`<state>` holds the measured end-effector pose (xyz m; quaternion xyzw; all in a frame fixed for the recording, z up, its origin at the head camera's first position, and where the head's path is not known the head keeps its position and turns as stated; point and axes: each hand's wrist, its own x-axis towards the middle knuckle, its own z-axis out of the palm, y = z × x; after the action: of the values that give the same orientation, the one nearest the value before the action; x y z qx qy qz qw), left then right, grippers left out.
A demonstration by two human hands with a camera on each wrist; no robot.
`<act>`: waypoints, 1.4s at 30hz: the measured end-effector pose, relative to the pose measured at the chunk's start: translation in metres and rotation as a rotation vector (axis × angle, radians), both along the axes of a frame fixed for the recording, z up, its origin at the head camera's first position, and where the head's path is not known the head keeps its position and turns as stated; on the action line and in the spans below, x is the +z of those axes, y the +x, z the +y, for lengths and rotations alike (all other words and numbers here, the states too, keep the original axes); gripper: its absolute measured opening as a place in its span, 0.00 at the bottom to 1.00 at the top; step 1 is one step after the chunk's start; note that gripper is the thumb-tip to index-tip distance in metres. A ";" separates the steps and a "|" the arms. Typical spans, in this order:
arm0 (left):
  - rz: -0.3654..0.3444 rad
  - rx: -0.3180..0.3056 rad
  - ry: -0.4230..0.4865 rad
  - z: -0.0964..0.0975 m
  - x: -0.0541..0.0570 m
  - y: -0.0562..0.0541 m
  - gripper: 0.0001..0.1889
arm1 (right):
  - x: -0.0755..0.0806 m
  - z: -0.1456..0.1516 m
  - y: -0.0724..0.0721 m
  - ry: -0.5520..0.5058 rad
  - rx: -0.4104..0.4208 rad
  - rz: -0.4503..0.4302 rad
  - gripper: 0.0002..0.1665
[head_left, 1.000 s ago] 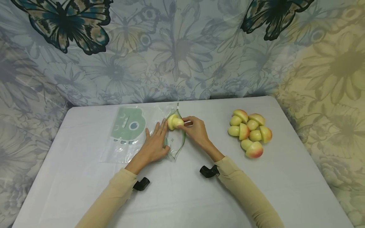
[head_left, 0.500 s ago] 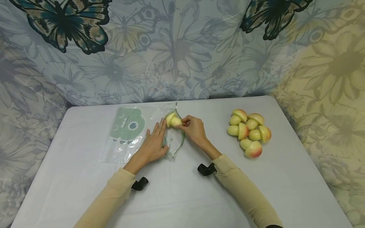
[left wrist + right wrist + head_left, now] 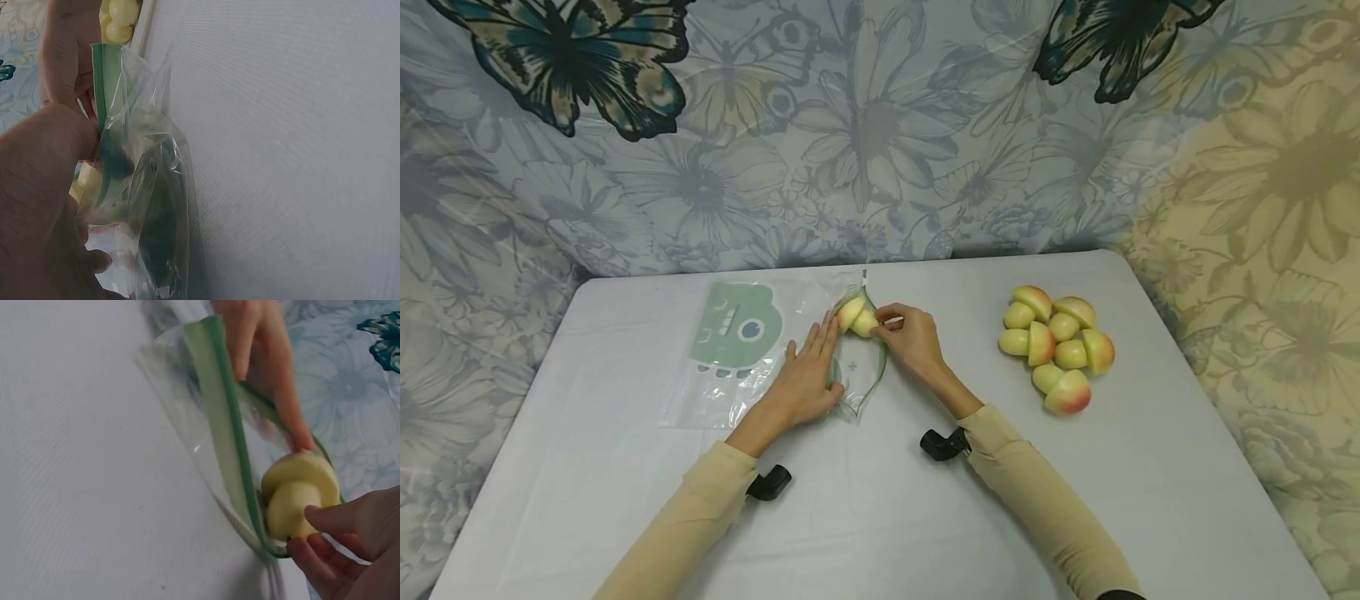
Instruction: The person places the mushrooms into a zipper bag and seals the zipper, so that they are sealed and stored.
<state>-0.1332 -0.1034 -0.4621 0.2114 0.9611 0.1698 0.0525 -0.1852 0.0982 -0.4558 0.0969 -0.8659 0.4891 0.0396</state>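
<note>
A pale yellow mushroom-shaped piece (image 3: 850,315) lies at the mouth of a clear zip bag (image 3: 681,408) with a green monster print. My right hand (image 3: 913,342) pinches its rounded stem; in the right wrist view, the thumb and fingertips meet the stem of the mushroom-shaped piece (image 3: 300,506) beside the green zip edge (image 3: 234,437). My left hand (image 3: 805,379) rests on the bag near its opening, fingers stretched out, with fingertips close to the piece's cap. In the left wrist view, the bag's green strip (image 3: 100,94) stands raised off the table.
Several similar mushroom-shaped pieces with red-tinged caps (image 3: 1067,392) lie grouped on the right of the white table (image 3: 865,517). A patterned cloth wall (image 3: 880,150) stands directly behind the table's far edge. Black wrist devices (image 3: 943,444) sit under both forearms.
The mushroom-shaped piece has turned and shifted slightly left into the bag's mouth, its stem now pointing down and right. My right hand has moved slightly left with it; my left hand stays nearly still.
</note>
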 end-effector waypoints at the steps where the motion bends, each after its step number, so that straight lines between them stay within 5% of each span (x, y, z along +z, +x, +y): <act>1: 0.004 0.000 0.002 0.000 -0.001 0.000 0.53 | 0.000 0.000 0.000 -0.026 0.004 -0.019 0.16; 13: -0.013 0.012 0.017 -0.001 -0.001 0.000 0.53 | 0.008 0.004 -0.001 -0.289 -0.021 -0.350 0.21; 18: -0.015 0.017 0.016 -0.001 0.001 0.000 0.53 | 0.014 0.003 0.000 -0.391 0.001 -0.417 0.21; 35: -0.043 0.047 0.032 0.000 -0.001 -0.001 0.53 | 0.016 -0.010 0.008 -0.197 0.029 -0.299 0.20; 42: -0.047 0.053 0.020 0.000 0.000 -0.001 0.52 | 0.016 -0.012 0.011 -0.161 0.046 -0.327 0.20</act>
<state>-0.1341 -0.1037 -0.4621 0.1825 0.9631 0.1855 0.0684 -0.1739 0.0865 -0.4398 0.0325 -0.8165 0.5667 -0.1054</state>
